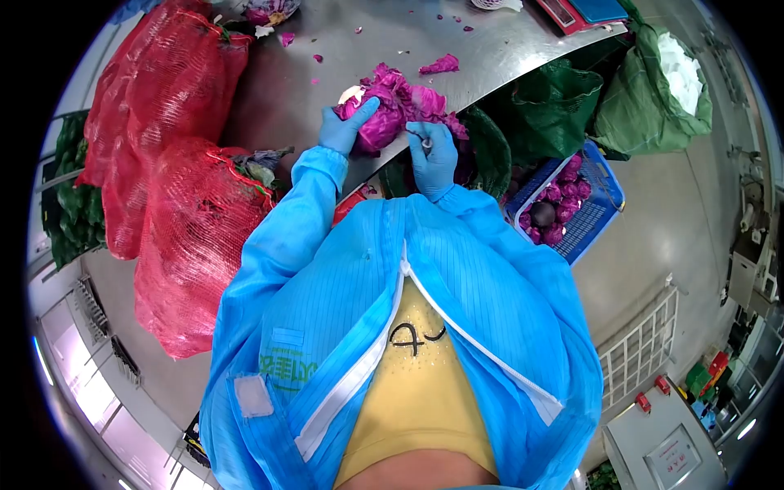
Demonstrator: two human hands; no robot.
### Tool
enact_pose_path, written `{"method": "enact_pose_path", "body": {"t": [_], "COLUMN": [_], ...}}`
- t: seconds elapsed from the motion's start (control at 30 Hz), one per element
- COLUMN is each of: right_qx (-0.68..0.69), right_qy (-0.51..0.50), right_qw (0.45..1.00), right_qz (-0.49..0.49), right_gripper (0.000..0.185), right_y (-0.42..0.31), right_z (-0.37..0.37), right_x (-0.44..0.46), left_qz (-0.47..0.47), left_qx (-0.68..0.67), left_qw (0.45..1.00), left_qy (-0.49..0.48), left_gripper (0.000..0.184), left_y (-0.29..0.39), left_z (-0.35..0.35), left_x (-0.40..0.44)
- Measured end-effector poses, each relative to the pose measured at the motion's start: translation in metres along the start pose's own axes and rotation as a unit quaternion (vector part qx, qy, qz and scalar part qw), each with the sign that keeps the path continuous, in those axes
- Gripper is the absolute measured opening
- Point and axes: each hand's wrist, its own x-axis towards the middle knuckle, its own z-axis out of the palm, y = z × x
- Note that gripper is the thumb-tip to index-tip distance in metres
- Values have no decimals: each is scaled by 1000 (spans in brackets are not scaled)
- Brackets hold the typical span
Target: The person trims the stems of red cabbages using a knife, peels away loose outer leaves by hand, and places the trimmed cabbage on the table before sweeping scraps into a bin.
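My left hand [349, 129], in a blue glove, grips a purple cabbage [384, 129] from its left side, thumb on top. The cabbage rests at the near edge of the steel table [278, 98], and its white stem end shows at the upper left. Loosened outer leaves [426, 102] spread out on its right. My right hand [434, 162], also gloved in blue, is closed around a small tool [426, 144] with a round metallic end; the rest of the tool is hidden. Its fingertips are close to the hanging leaves, and I cannot tell whether they touch.
Red mesh sacks [196, 237] stand on the left. To the right are a green sack [551, 106], a blue crate [600, 200] of purple cabbages and a green bag [653, 102] with white contents. A scale [584, 12] and leaf scraps [441, 64] lie on the table.
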Motion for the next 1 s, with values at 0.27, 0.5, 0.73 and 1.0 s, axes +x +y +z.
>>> {"method": "enact_pose_path", "body": {"t": [0.27,0.5,0.73,1.0], "right_qx": [186,117,-184,8], "right_qy": [67,-82,-146,-47], "right_qw": [939,984,968,999], "right_qz": [283,104,-92,9], "right_gripper": [51,61,38,30], "right_y": [24,34,21,40], "right_z": [17,46,28,19], "right_x": [11,34,37,20], "left_qz": [-79,-67,-54,-143], "left_qx": [-120,-109,-99,-210], "left_qw": [989,991,994,967], "left_qy": [-21,-38,-3,-10], "left_gripper": [108,106,102,98], "left_y": [-18,-16,-33,-8], "left_z": [-11,-13,-12,-16], "left_x": [15,11,21,5]}}
